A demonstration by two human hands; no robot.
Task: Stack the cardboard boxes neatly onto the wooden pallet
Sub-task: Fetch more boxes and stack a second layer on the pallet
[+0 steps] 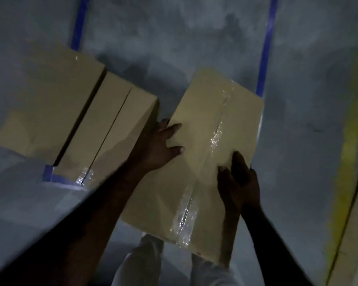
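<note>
Gripped at both sides by left hand [161,145] and right hand [241,182], taped box [207,120], two boxes [114,129] just left.

We find nothing here that we can read. The box [205,124] in the middle has a bare top with clear tape [215,139] along its seam. A small dark mark [198,253] sits at its near corner, too small and blurred for us to tell whether it is print. The left boxes [70,112] show bare card, as far as the dim, blurred view lets us judge.
</note>
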